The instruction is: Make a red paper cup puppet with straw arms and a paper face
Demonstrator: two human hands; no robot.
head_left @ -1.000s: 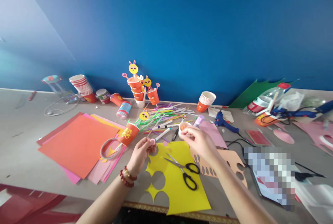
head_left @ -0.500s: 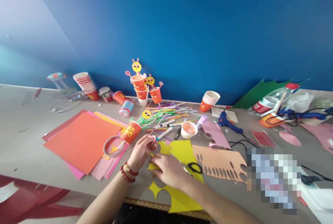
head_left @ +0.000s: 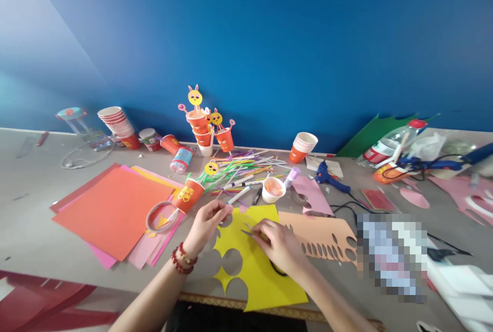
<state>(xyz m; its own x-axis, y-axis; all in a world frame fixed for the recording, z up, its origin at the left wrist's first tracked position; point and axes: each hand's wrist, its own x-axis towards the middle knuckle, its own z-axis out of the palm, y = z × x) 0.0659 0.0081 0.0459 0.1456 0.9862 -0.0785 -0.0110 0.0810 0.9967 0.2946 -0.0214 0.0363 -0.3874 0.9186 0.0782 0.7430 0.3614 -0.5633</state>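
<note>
My left hand (head_left: 208, 221), with a red bead bracelet at the wrist, pinches a small pink paper piece (head_left: 228, 209) between thumb and fingers. My right hand (head_left: 279, 243) is closed on a pair of scissors around their middle. Their blades (head_left: 248, 231) stick out to the left, slightly apart, while a black handle loop shows below the palm. Beneath both hands lies a yellow paper sheet (head_left: 269, 288) with round cut-outs along its left side. A white-barrelled marker (head_left: 239, 195) rests just beyond my left hand.
Stacked coloured paper (head_left: 115, 208), a tape roll (head_left: 149, 219) and a tipped red paper cup (head_left: 188, 194) lie left. Straws (head_left: 242, 167) and decorated cups (head_left: 224, 140) are behind. Rightward are a white cup (head_left: 273, 198), peach paper (head_left: 318, 224) and a blue glue gun (head_left: 331, 179).
My right hand has picked up the scissors from the yellow sheet and moved right, away from my left hand. The left hand still pinches the pink piece. The view has shifted slightly.
</note>
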